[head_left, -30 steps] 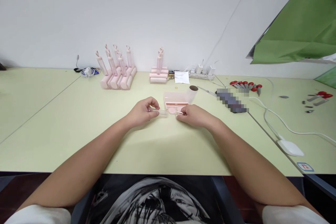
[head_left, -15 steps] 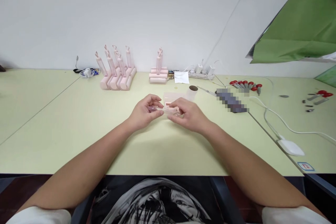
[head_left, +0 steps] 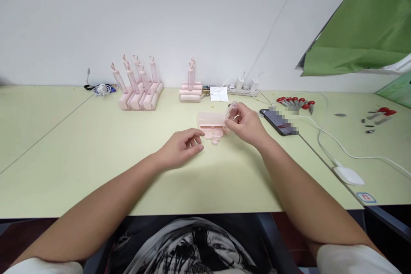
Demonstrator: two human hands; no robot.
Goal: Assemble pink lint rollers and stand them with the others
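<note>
My right hand [head_left: 248, 124] is closed on a clear, pinkish tube [head_left: 230, 113], held upright between thumb and fingers just above the table. My left hand [head_left: 184, 147] lies to the left with fingers slightly curled and apart, holding nothing. Its fingertips are close to several small, flat, rounded pink pieces [head_left: 213, 135] on the table. Behind these lies a translucent pink cylindrical case [head_left: 208, 119], with a darker pink strip along its front. My right hand and the tube cover the spot where a white roll with a brown core was visible.
Pink cylinders with upright clear handles [head_left: 138, 94] stand back left, and a smaller group [head_left: 191, 90] at back centre. Behind are a white paper [head_left: 218, 93] and a power strip [head_left: 242, 92]. To the right lie a phone [head_left: 278, 122], red-ended tools [head_left: 295, 102] and a white cable [head_left: 349, 158].
My right hand has moved right and up, now with the clear tube in it. My left hand has let go of the tube and dropped slightly toward me, uncovering the pink pieces.
</note>
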